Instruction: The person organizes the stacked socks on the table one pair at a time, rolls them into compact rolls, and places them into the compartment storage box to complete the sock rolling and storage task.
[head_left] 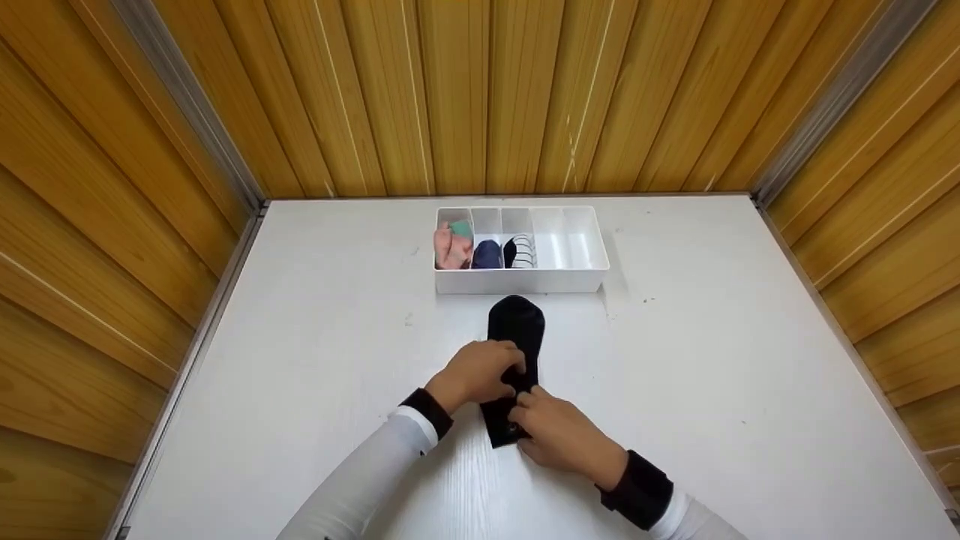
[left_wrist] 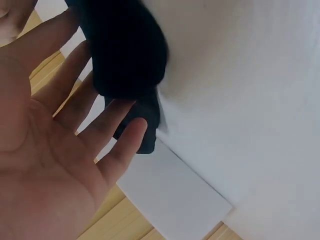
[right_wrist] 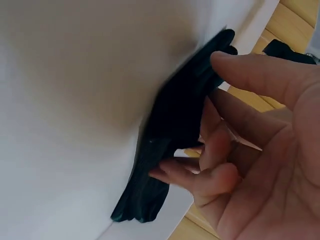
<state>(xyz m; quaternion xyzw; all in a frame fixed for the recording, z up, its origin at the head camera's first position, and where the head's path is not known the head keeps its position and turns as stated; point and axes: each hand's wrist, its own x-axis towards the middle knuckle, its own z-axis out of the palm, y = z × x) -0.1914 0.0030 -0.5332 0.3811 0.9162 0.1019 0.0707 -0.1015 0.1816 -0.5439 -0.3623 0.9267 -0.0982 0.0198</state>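
Note:
A black sock (head_left: pixel 516 319) lies lengthwise on the white table, its rounded toe toward the box and its cuff toward the person. My left hand (head_left: pixel 484 370) is over the middle of the sock. In the left wrist view its long fingers (left_wrist: pixel 112 117) reach along the dark fabric without closing round it. Nearer the cuff, my right hand (head_left: pixel 562 433) pinches the sock. In the right wrist view the thumb (right_wrist: pixel 235 67) lies at one edge of the sock (right_wrist: pixel 175 110), and bent fingers (right_wrist: pixel 175 172) touch it farther along. Layers of fabric show at its ends.
Behind the sock stands a white divided box (head_left: pixel 517 282). Pink fabric (head_left: pixel 452 249) and green fabric (head_left: pixel 460 228) fill its left compartment, with a navy bundle (head_left: pixel 487 255) and a black-and-white striped item (head_left: pixel 523 252) beside them. Wood-look panels (head_left: pixel 465 97) enclose the table's back and sides.

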